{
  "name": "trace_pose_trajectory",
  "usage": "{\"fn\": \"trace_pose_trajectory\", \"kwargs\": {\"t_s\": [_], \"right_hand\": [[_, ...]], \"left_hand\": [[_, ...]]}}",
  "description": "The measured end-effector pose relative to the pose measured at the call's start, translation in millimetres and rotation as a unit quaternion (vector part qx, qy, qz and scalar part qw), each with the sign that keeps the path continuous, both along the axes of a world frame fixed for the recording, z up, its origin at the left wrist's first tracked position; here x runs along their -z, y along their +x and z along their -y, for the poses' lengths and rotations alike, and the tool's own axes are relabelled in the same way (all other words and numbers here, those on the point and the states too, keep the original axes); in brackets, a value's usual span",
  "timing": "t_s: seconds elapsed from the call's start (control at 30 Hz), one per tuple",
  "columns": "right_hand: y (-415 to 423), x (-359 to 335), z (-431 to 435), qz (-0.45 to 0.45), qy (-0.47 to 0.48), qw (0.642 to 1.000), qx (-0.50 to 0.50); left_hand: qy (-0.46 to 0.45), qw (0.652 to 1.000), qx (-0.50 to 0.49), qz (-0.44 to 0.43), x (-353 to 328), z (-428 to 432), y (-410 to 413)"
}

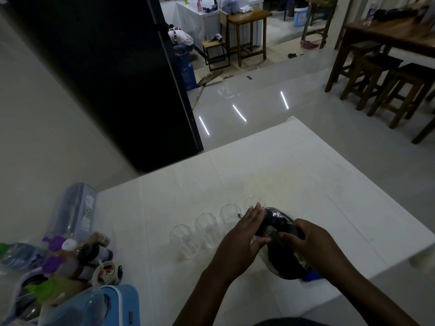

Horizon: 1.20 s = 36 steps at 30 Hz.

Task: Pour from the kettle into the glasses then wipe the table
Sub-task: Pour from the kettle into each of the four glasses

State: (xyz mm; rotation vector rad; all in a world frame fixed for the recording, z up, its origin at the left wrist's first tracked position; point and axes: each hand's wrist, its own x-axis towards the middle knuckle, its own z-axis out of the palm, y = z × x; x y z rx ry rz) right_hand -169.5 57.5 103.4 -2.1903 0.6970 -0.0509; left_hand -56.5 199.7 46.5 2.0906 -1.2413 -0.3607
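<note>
A dark glass kettle (276, 260) with a shiny metal lid is tilted over the white table (306, 175), its spout near the row of glasses. My right hand (306, 241) grips the kettle's black handle. My left hand (244, 234) lies flat against the lid and the kettle's left side. Several clear glasses stand in a diagonal row: the nearest glass (182, 241), a second glass (206, 228), a third glass (229, 214) and the farthest glass (253, 201), partly behind my left fingers. The spout points at the third glass. How full they are I cannot make out.
Bottles and jars (70, 252) crowd the table's left edge, beside a clear plastic container (77, 208) and a blue box (113, 304). A black fridge (106, 78) stands beyond the table. Wooden stools (388, 85) and a person crouching (181, 41) are farther off.
</note>
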Motion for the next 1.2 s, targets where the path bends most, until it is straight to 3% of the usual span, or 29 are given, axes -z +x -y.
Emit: {"fn": "trace_pose_trajectory", "kwargs": {"t_s": [1.2], "right_hand": [[3.6,-5.3,0.6,-0.010,-0.031,0.999,-0.008]], "left_hand": [[-0.001,1.000,0.004,-0.018,-9.9,-0.5,0.9]]}}
